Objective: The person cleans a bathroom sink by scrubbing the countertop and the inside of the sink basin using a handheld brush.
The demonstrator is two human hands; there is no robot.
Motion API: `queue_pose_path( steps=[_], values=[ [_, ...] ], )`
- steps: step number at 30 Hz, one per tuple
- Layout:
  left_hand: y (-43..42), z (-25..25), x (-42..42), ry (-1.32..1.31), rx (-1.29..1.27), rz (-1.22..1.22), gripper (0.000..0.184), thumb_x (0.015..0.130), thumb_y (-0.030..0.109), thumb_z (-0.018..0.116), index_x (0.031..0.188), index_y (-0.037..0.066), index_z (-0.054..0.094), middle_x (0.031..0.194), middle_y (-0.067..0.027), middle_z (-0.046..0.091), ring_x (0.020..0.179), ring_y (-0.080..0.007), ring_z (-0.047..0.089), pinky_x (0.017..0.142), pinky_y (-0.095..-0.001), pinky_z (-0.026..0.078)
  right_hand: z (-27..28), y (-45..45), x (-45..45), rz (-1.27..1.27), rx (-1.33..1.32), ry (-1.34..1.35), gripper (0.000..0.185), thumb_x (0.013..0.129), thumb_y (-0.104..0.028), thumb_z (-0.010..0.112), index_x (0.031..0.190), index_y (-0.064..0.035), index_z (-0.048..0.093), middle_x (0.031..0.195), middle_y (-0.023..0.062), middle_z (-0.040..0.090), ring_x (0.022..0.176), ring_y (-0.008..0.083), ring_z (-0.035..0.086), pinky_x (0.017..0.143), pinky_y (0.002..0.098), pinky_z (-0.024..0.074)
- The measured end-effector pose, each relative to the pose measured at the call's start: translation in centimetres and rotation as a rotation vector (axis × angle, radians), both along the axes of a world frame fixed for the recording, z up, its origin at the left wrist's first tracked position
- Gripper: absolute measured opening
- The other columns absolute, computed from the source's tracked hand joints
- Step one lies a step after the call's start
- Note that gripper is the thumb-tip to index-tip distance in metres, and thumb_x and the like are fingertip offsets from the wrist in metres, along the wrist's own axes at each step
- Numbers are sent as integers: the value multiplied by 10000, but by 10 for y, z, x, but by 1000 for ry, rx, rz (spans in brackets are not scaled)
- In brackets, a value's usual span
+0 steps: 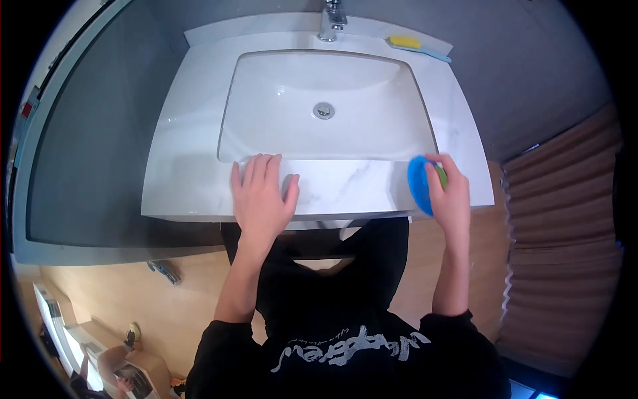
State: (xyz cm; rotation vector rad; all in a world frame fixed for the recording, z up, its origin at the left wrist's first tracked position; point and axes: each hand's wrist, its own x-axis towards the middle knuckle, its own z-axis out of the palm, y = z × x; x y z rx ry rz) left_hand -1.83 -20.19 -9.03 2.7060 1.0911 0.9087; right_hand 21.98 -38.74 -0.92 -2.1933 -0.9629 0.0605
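Observation:
My left hand (258, 199) lies flat on the front ledge of the white marbled counter (345, 189), fingers spread and holding nothing. Its fingertips reach the near rim of the white sink basin (279, 123). At the right end of the ledge, my right hand (451, 193) is closed around the green grip of a blue oval scrub brush (419, 185). The brush appears tilted at the counter's surface; its underside is hidden, so I cannot tell whether bristles touch. A round metal drain (323, 111) shows in the basin.
A chrome faucet (330, 23) stands behind the basin. On the counter's back right corner lies a brush with a yellow head and light blue handle (419, 48). A brown pleated curtain (561, 246) hangs at right. Another person's leg (113, 366) shows at lower left.

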Motion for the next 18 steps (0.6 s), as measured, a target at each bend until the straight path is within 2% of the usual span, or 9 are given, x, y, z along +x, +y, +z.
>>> queue_pose_path(
  steps=[2,4,9,10,13,16,18],
  values=[
    [-1,-2,-1,-14,-4,6,388,882,235,677,1219,53,619,1224,-104,612,1207,-299,556,1128,-553,333,-9,28,10,15,28,-48,192,966,-202,602,1082,-67,672,921,225,707,881,443,666,764,450,538],
    [-1,-1,-1,-5,1,-2,392,879,248,682,1208,44,622,1210,-101,612,1201,-291,557,1122,-557,342,-12,59,6,45,43,-139,192,952,-225,604,1071,-93,677,908,226,703,882,447,661,769,490,532],
    [-2,-1,-3,3,4,-20,381,881,231,682,1207,43,620,1205,-96,603,1200,-289,554,1119,-557,353,-9,101,-26,160,2,-68,174,933,-232,606,1013,-92,670,836,235,691,834,453,658,746,527,526],
    [-2,0,-3,3,8,-18,382,884,222,679,1216,45,615,1209,-99,601,1203,-292,552,1123,-555,351,-7,97,-29,151,2,-67,174,933,-232,606,1013,-92,670,836,235,691,834,453,658,746,527,526],
    [-3,1,-5,10,3,-18,376,899,196,656,1244,58,601,1239,-104,598,1211,-300,550,1136,-545,342,5,73,-40,243,-55,103,203,940,-234,624,1073,-90,677,840,240,679,812,448,644,731,433,527],
    [-3,0,-4,19,-1,-14,379,902,190,650,1253,57,596,1247,-108,598,1217,-303,548,1140,-543,338,4,29,-33,256,28,101,192,939,-224,613,1053,-81,670,825,227,690,818,453,652,739,472,528],
    [-3,0,-3,19,5,-10,389,892,200,663,1244,47,600,1229,-110,601,1219,-301,545,1136,-549,342,7,2,-19,138,-31,143,202,944,-230,618,1069,-81,674,808,225,686,789,426,669,730,438,528]
  ],
)
